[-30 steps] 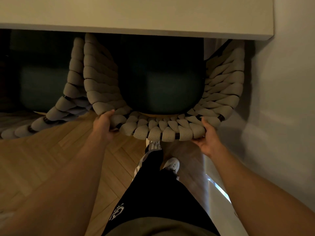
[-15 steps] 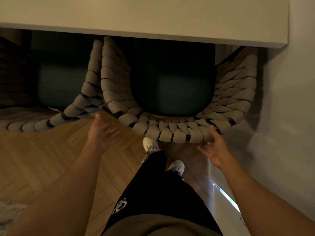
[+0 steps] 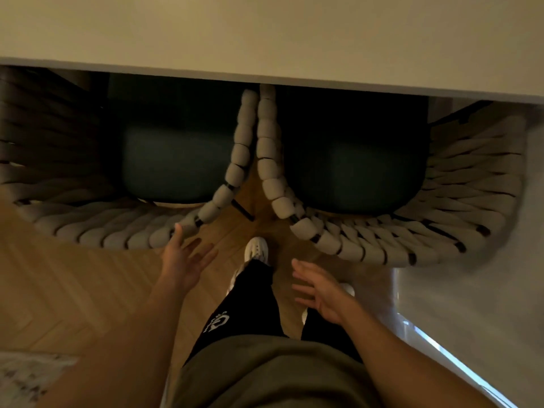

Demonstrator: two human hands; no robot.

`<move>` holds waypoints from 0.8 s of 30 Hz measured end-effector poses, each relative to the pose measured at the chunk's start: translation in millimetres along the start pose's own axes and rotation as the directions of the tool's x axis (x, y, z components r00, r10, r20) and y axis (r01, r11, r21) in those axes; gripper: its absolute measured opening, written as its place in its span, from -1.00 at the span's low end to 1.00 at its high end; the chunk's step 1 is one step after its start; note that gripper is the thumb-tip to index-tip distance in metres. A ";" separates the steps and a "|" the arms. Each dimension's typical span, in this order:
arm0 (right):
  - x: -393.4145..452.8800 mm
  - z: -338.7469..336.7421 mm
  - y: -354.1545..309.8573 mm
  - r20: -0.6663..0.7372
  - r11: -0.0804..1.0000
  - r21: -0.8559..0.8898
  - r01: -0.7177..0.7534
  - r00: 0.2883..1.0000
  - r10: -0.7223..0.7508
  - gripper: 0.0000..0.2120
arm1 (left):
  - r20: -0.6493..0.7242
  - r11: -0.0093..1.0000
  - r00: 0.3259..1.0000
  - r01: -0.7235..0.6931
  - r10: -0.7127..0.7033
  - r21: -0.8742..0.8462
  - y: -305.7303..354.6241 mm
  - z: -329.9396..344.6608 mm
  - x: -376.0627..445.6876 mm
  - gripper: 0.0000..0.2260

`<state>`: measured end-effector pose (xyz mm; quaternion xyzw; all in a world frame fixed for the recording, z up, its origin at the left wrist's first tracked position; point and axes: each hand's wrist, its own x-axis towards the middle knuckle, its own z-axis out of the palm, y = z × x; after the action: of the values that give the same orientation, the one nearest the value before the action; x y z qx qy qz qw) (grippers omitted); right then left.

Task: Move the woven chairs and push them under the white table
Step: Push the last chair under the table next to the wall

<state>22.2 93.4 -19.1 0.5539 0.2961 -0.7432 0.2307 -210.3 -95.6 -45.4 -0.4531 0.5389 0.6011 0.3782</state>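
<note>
Two woven chairs, the left chair [image 3: 97, 231] and the right chair [image 3: 391, 245], sit side by side, seats tucked under the white table [image 3: 265, 39] edge, armrests nearly touching. Both hands, left hand [image 3: 184, 260] and right hand [image 3: 321, 293], hover with fingers spread, holding nothing. A wall [image 3: 485, 290] crowds the right chair; bare wood floor [image 3: 73, 284] lies left.

Beige woven chairs [image 3: 368, 245], white table [image 3: 265, 39], herringbone floor [image 3: 73, 290]
</note>
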 end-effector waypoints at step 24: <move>56.6 197.9 -45.8 -0.064 0.993 -0.111 0.046 0.996 -0.054 -0.14 | -0.105 0.995 0.991 -0.082 0.087 0.054 135.1 -135.6 21.4 -0.42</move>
<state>-160.3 -12.2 -23.2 0.5574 0.3579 -0.7123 0.2319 -325.6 -248.6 -25.6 -0.4519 0.5920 0.5777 0.3340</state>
